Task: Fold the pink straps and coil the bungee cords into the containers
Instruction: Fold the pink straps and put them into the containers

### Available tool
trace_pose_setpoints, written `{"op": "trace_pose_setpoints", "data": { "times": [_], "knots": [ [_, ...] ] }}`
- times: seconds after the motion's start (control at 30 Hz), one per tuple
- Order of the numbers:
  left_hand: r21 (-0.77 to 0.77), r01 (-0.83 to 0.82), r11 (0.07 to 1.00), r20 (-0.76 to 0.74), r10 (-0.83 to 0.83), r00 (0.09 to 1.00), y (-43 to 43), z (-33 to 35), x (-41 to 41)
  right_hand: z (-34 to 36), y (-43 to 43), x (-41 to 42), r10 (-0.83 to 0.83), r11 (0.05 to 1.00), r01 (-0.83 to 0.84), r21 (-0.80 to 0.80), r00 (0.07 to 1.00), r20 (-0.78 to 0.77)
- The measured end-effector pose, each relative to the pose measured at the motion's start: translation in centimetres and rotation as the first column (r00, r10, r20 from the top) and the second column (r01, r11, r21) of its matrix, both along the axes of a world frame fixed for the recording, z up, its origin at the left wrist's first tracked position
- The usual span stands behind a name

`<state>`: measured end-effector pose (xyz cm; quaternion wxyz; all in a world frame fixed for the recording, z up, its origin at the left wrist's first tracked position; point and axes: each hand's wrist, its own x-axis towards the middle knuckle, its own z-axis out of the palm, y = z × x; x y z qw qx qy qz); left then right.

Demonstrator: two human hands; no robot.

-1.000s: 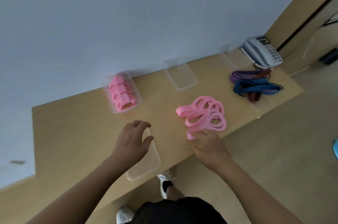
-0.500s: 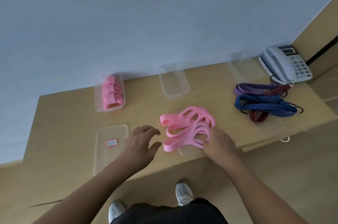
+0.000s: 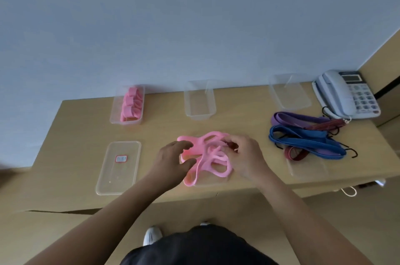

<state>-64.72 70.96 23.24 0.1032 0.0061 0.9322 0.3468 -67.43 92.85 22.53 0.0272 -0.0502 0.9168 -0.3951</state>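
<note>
One clear container (image 3: 113,113) at the back left already holds folded pink straps (image 3: 129,103) — the middle tub (image 3: 199,102) and the right tub (image 3: 290,93) stand empty. The loose pink straps (image 3: 207,163) lie tangled near the front edge of the desk (image 3: 75,134). The right hand (image 3: 244,156) pinches one loop. The left hand (image 3: 173,160) curls against the pile, and I cannot tell whether it grips. The bungee cords (image 3: 303,141) lie uncoiled at the right — by my judgement, most of the job remains.

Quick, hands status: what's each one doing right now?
Left hand: fingers curved at the pink straps; grip cannot be told.
Right hand: closed, pinching the pink straps.
</note>
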Motion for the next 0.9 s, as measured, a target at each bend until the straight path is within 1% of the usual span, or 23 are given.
{"op": "trace_pose_setpoints", "data": {
  "times": [0.07, 0.17, 0.23, 0.33, 0.43, 0.53, 0.63, 0.73, 0.8, 0.9],
  "knots": [
    [0.091, -0.008, 0.996, 0.022, 0.006, 1.000, 0.6, 1.2, -0.8, 2.9, 0.0, -0.9, 0.059, 0.998, -0.061, -0.023, 0.996, -0.072],
    [0.308, -0.035, 0.951, 0.008, 0.035, 0.999, 1.3, 2.9, -1.9, 7.0, -0.2, -1.8, 0.085, 0.984, -0.107, -0.145, 0.985, -0.153],
    [0.421, -0.063, 0.905, -0.018, 0.077, 0.997, 1.7, 4.2, -2.4, 9.4, -0.4, -2.4, 0.051, 0.961, -0.096, -0.259, 0.983, -0.176],
    [0.557, -0.052, 0.829, -0.040, 0.089, 0.995, 2.2, 6.7, -3.0, 12.8, -0.7, -2.8, -0.044, 0.914, -0.041, -0.405, 0.979, -0.198],
    [0.695, -0.040, 0.718, -0.056, 0.109, 0.993, 2.3, 9.7, -3.7, 15.9, -0.8, -2.9, -0.091, 0.893, -0.046, -0.448, 0.956, -0.279],
    [0.776, -0.031, 0.630, -0.066, 0.130, 0.989, 2.1, 12.6, -4.3, 18.5, -1.1, -2.8, -0.086, 0.903, -0.083, -0.421, 0.926, -0.369],
    [0.828, 0.036, 0.559, -0.104, 0.091, 0.990, 1.7, 15.4, -4.6, 20.2, -2.1, -2.4, -0.017, 0.947, -0.158, -0.279, 0.844, -0.536],
    [0.826, 0.104, 0.555, -0.165, 0.061, 0.985, 1.1, 17.3, -4.8, 21.1, -3.4, -2.1, 0.056, 0.974, -0.190, -0.124, 0.730, -0.681],
    [0.817, 0.128, 0.563, -0.189, 0.051, 0.981, 0.5, 18.1, -4.8, 21.6, -4.1, -2.0, 0.071, 0.980, -0.186, -0.074, 0.667, -0.742],
    [0.815, 0.156, 0.557, -0.212, 0.036, 0.977, -0.7, 18.9, -4.6, 22.1, -4.9, -1.9, 0.090, 0.987, -0.162, -0.016, 0.626, -0.774]
  ]
}}
